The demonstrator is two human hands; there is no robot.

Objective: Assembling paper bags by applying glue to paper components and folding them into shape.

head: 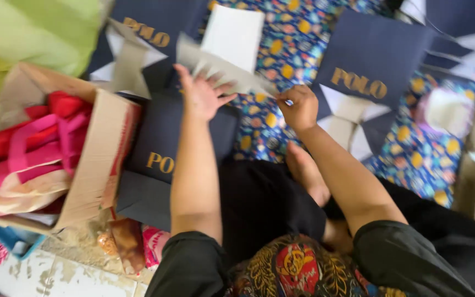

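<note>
Grey card (pixel 224 69) pinched by right hand (pixel 299 107), left hand (pixel 202 96) spread flat on it — patterned blue floor mat (pixel 281 49) beneath.

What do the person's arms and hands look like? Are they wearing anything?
Both arms are bare from the elbow down. The left hand and right hand wear no gloves, and no rings or watch show. Dark sleeves are pushed up near the elbows. The picture is a little blurry.

The left hand (pixel 202 94) lies spread on a grey card flap (pixel 221 69), the right hand (pixel 299 107) pinching its edge. Navy boxes (pixel 369 55) lie on a patterned mat (pixel 287 38); a carton (pixel 97 159) of pink bags (pixel 34 143) stands left.
</note>
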